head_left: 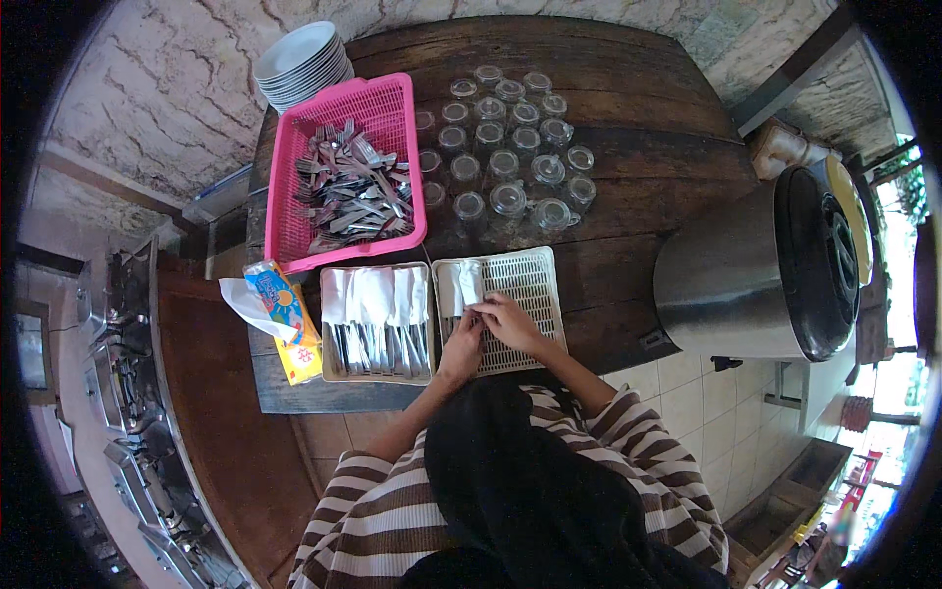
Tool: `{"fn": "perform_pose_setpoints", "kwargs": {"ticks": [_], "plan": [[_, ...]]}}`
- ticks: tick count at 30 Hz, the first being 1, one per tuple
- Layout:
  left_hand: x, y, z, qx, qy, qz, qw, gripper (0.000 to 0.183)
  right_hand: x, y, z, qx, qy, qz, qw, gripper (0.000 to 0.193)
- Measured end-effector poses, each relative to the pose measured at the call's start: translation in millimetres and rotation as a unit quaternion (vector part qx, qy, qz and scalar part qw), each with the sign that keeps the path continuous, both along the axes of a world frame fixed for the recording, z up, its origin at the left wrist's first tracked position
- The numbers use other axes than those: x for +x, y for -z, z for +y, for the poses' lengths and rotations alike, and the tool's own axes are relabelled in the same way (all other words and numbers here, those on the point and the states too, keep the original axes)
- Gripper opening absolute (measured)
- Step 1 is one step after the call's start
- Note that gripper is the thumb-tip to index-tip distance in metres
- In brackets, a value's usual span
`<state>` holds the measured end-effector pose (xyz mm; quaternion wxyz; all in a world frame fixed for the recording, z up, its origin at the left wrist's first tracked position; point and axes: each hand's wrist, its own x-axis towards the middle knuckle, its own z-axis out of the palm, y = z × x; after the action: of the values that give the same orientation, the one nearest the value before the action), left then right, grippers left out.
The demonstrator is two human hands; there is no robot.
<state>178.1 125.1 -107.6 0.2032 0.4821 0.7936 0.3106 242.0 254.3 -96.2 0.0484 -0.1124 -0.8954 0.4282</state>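
Near the middle of the frame, the left hand (461,353) and the right hand (508,322) meet, fingers bent, by the napkins (471,280) in the right tray (520,285); I cannot tell what they pinch. Left of them, the left tray (383,380) carries cutlery (383,348). Upper left is a pink basket (418,182).

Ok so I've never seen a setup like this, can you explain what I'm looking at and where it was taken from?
There's no machine here, just a person's bare hands. The one picture comes from a fisheye camera worn on the head, looking down, so straight edges bend near the rim. On the dark wooden table stand a pink basket of metal cutlery, clear glassware, a left tray of cutlery partly covered by white wraps, and a right tray. The left hand and right hand meet over the right tray; what they hold is too small to tell.
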Motion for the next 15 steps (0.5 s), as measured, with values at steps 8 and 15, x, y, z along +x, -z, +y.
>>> {"fn": "perform_pose_setpoints", "kwargs": {"ticks": [8,15], "plan": [[2.8,-6.6,-10.7,-0.016,0.044,0.013,0.999,0.036,-5.8,-6.7,1.9,-0.063,0.119,0.062,0.989,0.025],[2.6,2.2,-8.1,-0.049,0.057,0.011,0.997,0.037,-7.1,6.7,1.7,-0.123,0.143,0.046,0.981,0.011]]}}
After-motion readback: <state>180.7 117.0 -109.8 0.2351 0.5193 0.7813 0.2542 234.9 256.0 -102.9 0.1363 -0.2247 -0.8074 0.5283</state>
